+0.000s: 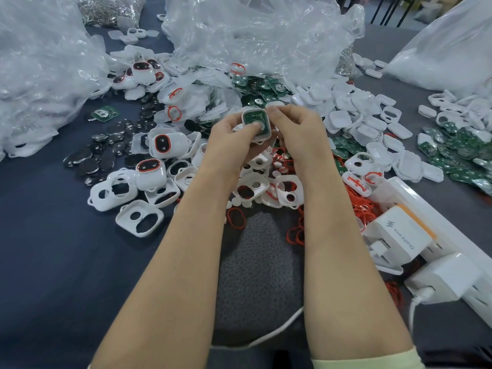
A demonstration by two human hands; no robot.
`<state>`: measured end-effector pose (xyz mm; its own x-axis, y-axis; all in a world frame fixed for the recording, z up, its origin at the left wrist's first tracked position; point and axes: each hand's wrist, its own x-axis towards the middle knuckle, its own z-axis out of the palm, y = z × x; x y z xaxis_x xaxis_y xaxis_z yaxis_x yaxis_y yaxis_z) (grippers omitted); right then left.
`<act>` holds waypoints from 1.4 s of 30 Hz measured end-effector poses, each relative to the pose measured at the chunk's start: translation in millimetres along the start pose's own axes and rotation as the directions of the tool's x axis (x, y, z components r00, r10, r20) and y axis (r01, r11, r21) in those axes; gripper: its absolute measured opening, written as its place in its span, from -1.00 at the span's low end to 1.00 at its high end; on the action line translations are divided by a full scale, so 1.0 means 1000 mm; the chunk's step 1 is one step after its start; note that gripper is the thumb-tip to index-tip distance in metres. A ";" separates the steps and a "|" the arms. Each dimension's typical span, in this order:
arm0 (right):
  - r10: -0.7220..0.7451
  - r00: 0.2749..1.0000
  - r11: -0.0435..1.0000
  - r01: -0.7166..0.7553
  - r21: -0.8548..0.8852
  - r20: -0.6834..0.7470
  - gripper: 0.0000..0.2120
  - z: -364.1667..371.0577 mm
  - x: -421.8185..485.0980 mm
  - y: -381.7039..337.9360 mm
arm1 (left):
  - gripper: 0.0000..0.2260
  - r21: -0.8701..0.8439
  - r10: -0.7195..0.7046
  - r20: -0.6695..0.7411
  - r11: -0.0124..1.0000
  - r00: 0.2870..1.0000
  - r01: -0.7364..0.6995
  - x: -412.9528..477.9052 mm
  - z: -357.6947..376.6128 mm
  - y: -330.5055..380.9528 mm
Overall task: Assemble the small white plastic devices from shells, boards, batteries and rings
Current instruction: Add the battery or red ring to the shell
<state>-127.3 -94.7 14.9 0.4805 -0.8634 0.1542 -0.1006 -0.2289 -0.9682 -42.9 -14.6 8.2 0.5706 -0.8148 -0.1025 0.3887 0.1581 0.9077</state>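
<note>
White shell [256, 123] w/ green board [254, 116] seated inside is being held off the table at centre, open face up, long axis approx. 12–6 o'clock. Left hand [231, 134] is gripping it from 8 o'clock, thumb pressing the board. Right hand [295, 126] is pinching its 2 o'clock corner. Plain lids [338, 120] are lying at 3 o'clock, so the right hand is nearer for the probable next reach.

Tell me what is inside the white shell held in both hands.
A green board lies in the white shell, the left hand's thumb pressing its lower part. Anything beneath the board is covered.
</note>
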 end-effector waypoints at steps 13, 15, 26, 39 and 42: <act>0.048 0.997 0.999 -0.048 -0.010 0.061 -0.88 0.000 0.001 0.003 | -0.80 0.204 0.086 0.032 0.975 0.996 -0.091 0.002 0.002 -0.006; 0.055 0.997 0.998 -0.055 -0.004 0.060 -0.87 -0.001 0.001 0.003 | -0.81 0.240 0.109 0.035 0.964 0.993 -0.114 0.002 0.001 -0.006; 0.064 0.997 0.997 -0.065 0.034 0.035 -0.87 -0.001 0.003 0.007 | -0.82 0.325 0.130 0.089 0.933 0.987 -0.153 0.002 0.001 -0.008; 0.053 0.998 0.998 -0.051 -0.033 0.043 -0.89 0.000 0.002 0.004 | -0.81 0.250 0.079 0.024 0.965 0.997 -0.083 0.002 0.003 -0.007; 0.070 0.996 0.996 -0.068 -0.049 0.046 -0.88 0.000 0.003 0.004 | -0.80 0.255 0.068 0.024 0.964 0.997 -0.072 0.001 0.003 -0.006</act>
<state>-126.6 -98.4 11.5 0.5120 -0.8556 0.0767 -0.1756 -0.1916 -0.9656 -46.9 -18.6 3.6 0.5778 -0.8156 -0.0310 0.1496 0.0685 0.9864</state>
